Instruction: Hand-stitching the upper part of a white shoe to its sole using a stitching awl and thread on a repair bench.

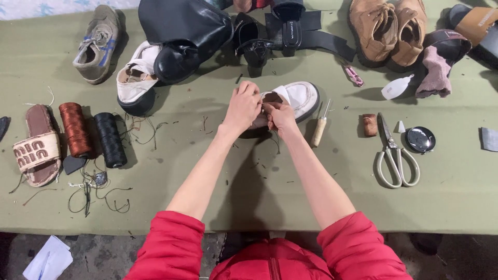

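A white low shoe [300, 97] with a dark heel part lies on the green table [259, 176], toe pointing right. My left hand [241, 108] grips its heel end with the fingers curled over the rim. My right hand [280, 116] pinches the same heel edge from the right side, touching the left hand. What the fingertips hold between them is hidden. A wooden-handled awl [319, 126] lies just right of my right hand.
Scissors [395, 154], a small brown spool [369, 125] and a round black tin [420, 139] lie at right. Rust [75, 129] and black [109, 139] thread spools, a sandal [37, 148] and loose thread sit at left. Several shoes and boots line the far edge.
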